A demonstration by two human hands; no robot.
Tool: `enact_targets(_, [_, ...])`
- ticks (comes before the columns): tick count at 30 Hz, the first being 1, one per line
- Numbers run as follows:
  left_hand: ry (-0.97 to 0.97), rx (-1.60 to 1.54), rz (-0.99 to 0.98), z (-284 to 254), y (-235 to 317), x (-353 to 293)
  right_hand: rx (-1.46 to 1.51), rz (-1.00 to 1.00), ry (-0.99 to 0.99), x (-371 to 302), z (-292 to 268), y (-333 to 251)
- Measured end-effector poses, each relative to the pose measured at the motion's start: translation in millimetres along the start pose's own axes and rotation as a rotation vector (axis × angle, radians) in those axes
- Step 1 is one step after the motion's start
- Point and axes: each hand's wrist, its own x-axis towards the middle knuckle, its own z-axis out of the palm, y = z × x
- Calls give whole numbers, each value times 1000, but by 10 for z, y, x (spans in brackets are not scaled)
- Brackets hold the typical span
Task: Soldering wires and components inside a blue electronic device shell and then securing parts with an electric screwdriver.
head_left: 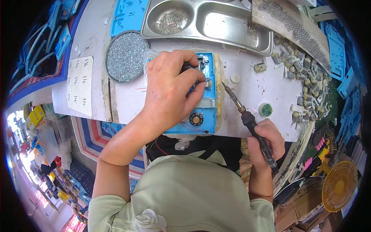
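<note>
My right hand (266,141) grips the dark handle of a soldering iron (249,120), whose tip points up and left, just right of a blue plastic housing (210,112). My left hand (170,83) lies over the housing's left side, thumb and fingers pinched together by a small metal part (208,83). Something black (187,67) shows between its fingers; what the pinch holds is hidden. In the housing sit a round black speaker (196,119) and thin red wires. The housing rests on a yellowish padded block (219,96).
A round tray of screws (125,56) stands at the left. Behind is a steel compartment tray (228,25) with small metal parts. Many small grey-white components (309,85) lie at the right, near a small green-topped round container (265,109). A yellow fan (339,186) stands at lower right.
</note>
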Motion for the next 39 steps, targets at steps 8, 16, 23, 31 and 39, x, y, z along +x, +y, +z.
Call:
enact_targets(8, [53,-76,25,13,-45,-27,13,-20,12,3,27,14])
enact_targets(16, [-50,0,45,-56,14,-9,14,-19,-31,21,42,2])
enact_targets(23, [-90,41,60,-83,31,43,19,-22,-61,48,64,-16])
enact_targets(31, [-96,50,56,-91,43,43,8,-28,-80,67,76,-32])
enact_targets(39, [-82,57,58,-77,47,40,-37,-60,-94,80,129,-28])
